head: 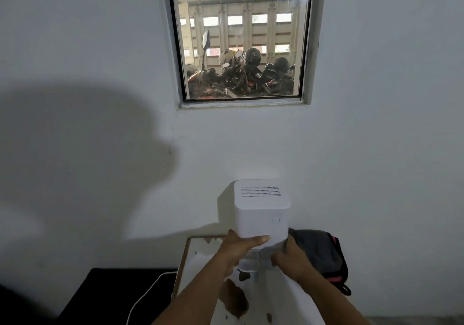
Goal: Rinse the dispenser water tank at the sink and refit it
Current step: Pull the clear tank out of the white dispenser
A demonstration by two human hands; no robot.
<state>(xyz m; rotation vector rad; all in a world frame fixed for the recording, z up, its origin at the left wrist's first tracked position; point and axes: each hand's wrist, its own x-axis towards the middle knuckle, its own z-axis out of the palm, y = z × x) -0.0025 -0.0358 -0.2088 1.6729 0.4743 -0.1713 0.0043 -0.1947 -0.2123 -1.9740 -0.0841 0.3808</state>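
the dispenser [262,210] looks like smooth white plastic, matt, with thin slits cut in its top. under it the water tank [254,262] looks like clear plastic. the surface [200,254] below the dispenser is white and worn, with brown patches where the coat has come off. right of the dispenser lies a dark cloth bag [320,254], soft and dull. behind the dispenser the wall [364,149] is flat, matt white paint.

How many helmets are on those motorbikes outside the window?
4 that I can make out: a white helmet at left, a black helmet mid-window, a dark one to its right, and a pale one low left. More may be hidden.
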